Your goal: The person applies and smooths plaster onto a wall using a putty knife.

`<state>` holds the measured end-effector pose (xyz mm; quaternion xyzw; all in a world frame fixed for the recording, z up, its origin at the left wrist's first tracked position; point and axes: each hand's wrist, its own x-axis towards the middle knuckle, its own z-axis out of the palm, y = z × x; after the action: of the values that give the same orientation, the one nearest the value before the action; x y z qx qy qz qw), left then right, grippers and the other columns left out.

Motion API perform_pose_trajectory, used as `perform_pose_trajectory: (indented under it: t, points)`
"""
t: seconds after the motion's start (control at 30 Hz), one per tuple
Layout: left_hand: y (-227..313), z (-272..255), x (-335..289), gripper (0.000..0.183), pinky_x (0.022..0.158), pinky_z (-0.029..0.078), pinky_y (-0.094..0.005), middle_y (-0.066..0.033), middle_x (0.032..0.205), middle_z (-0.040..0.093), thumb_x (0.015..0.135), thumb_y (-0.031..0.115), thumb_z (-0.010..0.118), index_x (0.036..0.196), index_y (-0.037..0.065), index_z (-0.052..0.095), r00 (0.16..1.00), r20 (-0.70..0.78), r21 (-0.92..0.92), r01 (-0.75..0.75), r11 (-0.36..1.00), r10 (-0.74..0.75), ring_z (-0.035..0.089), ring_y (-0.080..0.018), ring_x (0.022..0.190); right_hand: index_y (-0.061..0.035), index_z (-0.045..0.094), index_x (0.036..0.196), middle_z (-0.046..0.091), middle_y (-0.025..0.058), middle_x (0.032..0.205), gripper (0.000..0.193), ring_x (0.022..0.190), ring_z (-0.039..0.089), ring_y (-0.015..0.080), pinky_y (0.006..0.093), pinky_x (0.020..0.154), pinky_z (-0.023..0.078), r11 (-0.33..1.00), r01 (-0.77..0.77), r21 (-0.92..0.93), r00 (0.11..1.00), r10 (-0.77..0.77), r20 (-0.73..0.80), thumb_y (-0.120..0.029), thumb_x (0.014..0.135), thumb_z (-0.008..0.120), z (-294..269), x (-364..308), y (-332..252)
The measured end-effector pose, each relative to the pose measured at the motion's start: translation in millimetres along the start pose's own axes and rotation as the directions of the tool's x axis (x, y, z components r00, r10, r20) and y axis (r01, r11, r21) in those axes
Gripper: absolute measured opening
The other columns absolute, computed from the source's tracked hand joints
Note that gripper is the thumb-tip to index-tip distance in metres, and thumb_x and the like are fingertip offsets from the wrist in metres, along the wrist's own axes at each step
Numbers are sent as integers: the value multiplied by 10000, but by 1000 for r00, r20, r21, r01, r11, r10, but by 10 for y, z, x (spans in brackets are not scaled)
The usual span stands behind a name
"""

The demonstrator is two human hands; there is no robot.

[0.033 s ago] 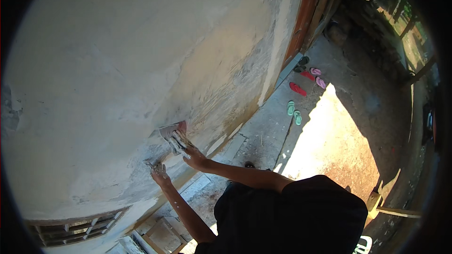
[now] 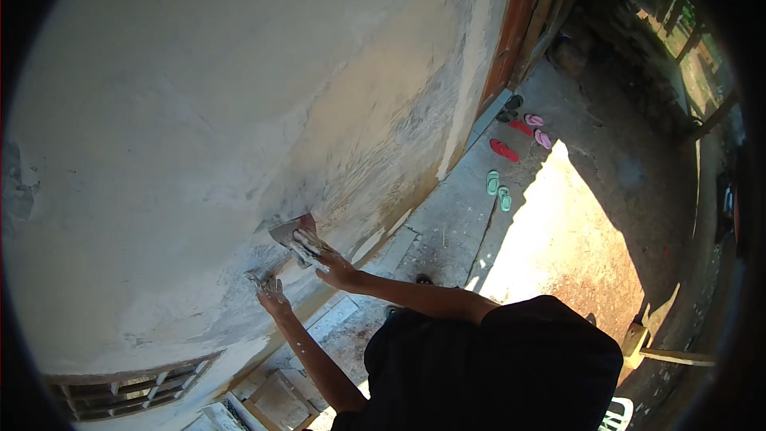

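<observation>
My right hand [image 2: 327,262] grips a flat, wide plastering blade [image 2: 290,228], grey with a reddish corner, held against or just off the wall [image 2: 199,152]. Pale plaster smears the fingers. Lower and to the left, my left hand [image 2: 273,295] is also closed, close to the wall and coated with wet-looking plaster. A small dark, plaster-smeared shape [image 2: 255,277] shows at its fingertips; its kind cannot be made out. Around both hands the wall is patchy, with grey smears and a rougher, yellowish area up to the right.
A barred window opening [image 2: 128,387] lies at lower left, near wooden boards [image 2: 279,401] on the ground. Red, pink, green and dark sandals [image 2: 504,151] lie by the brown door frame [image 2: 517,32]. A wooden piece [image 2: 634,345] stands at lower right.
My right hand and the blade have shifted slightly down and to the right along the wall. The left hand has hardly moved.
</observation>
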<state>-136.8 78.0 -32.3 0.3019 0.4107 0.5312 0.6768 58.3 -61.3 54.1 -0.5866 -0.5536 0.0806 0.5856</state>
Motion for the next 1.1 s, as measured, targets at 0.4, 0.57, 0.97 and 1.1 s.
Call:
perform_pose_trajectory:
  t: [0.4, 0.57, 0.97, 1.1]
  points:
    - [73, -129, 40, 261, 761, 356, -431, -77, 964, 469, 757, 239, 438, 960, 77, 416, 999, 48, 25, 5, 1000, -6, 471, -237, 878, 65, 481, 873, 521, 107, 728, 253, 637, 494, 161, 335, 463, 390, 891, -358, 277, 424, 420, -802, -2, 639, 549, -3422, 1888, 759]
    - [34, 63, 43, 321, 789, 330, -413, -61, 1011, 449, 764, 226, 443, 1049, 91, 379, 994, 92, 22, 52, 998, -54, 448, -219, 911, 107, 447, 781, 484, 184, 813, 194, 583, 489, 210, 336, 469, 380, 931, -241, -272, 547, -101, -831, 7, 637, 531, -3065, 1698, 1149]
    - [200, 21, -40, 333, 748, 349, -338, -36, 907, 446, 765, 204, 473, 1055, 75, 373, 996, 12, 37, 84, 996, -84, 430, -165, 831, 55, 479, 862, 471, 182, 913, 256, 706, 490, 246, 331, 644, 414, 929, -369, -29, 759, 283, -587, -63, 641, 530, 632, 386, -79]
    - [188, 22, -17, 296, 711, 345, -310, -15, 861, 440, 765, 204, 470, 1023, 82, 391, 997, -12, 32, 72, 997, -72, 425, -131, 792, 24, 498, 935, 512, 198, 882, 342, 866, 473, 345, 342, 762, 381, 951, -307, 33, 913, 304, -273, -48, 601, 515, 1004, -56, -245]
